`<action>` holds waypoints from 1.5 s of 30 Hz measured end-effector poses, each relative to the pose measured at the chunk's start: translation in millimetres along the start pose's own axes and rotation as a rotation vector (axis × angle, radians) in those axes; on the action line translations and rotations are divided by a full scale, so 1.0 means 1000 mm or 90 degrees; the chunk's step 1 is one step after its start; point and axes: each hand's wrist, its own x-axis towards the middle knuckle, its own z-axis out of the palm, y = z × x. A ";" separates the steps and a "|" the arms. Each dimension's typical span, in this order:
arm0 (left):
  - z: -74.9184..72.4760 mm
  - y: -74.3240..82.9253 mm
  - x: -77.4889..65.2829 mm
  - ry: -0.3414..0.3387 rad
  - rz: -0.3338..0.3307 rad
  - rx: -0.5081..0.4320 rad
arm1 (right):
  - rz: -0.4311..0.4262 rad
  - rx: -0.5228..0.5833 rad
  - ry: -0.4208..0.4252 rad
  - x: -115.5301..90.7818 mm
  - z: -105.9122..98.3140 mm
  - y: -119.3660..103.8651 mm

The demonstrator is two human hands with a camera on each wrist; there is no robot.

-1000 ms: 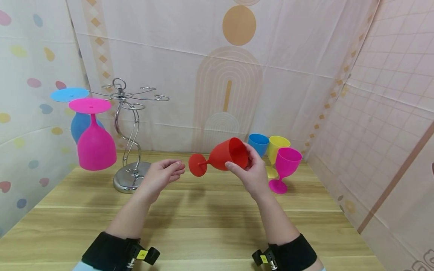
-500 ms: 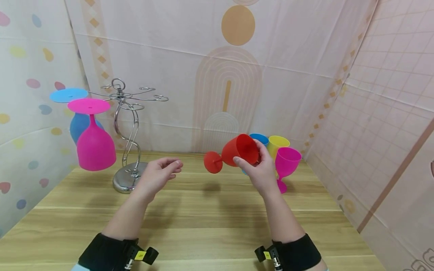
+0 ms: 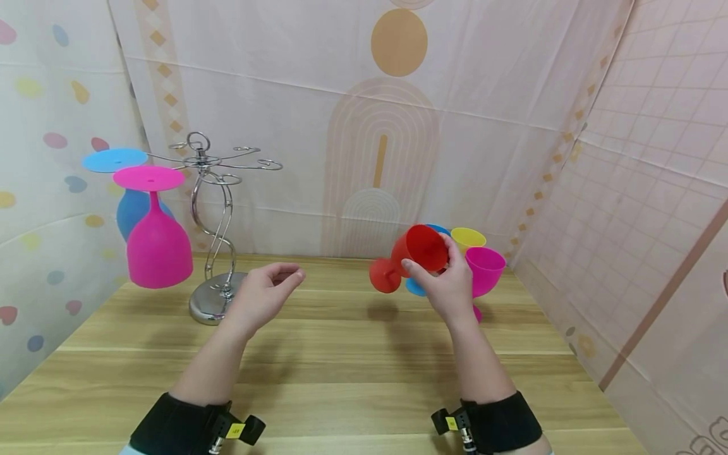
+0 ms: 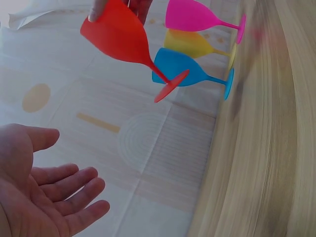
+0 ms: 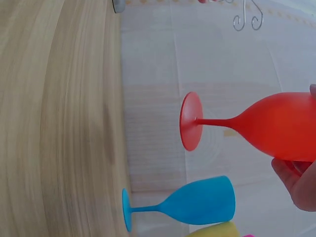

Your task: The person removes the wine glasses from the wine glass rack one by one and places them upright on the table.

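My right hand [image 3: 446, 284] grips a red plastic goblet [image 3: 422, 248] by its bowl, thumb on the near side. The goblet is tilted, its mouth toward me and its foot pointing left, held above the table. In the left wrist view the red goblet [image 4: 123, 34] is apart from a blue goblet [image 4: 185, 69] standing behind. My left hand [image 3: 264, 297] is raised near the rack's base and holds nothing; the left wrist view shows its fingers [image 4: 74, 190] loosely extended, palm up. Beyond the right hand stand a yellow goblet [image 3: 468, 237] and a magenta goblet [image 3: 485, 270], both upright and partly covered.
A chrome stemware rack [image 3: 213, 230] stands at left on the wooden table [image 3: 330, 379]. Hanging upside down from its left side are a magenta goblet [image 3: 159, 246] and a blue goblet [image 3: 129, 212]. Patterned cloth [image 3: 273, 76] encloses the back and sides.
My right hand has carried the red goblet to the right, toward the standing goblets, turning its mouth more toward me. The left hand has barely moved.
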 end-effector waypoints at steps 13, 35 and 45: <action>0.000 0.004 -0.003 -0.001 0.035 0.079 | 0.029 -0.142 0.032 0.006 -0.004 0.014; -0.001 0.006 -0.007 -0.062 0.022 0.148 | 0.133 -0.329 0.007 0.010 -0.007 0.029; 0.001 0.006 -0.006 -0.062 0.030 0.156 | 0.161 -0.348 0.010 0.012 -0.007 0.034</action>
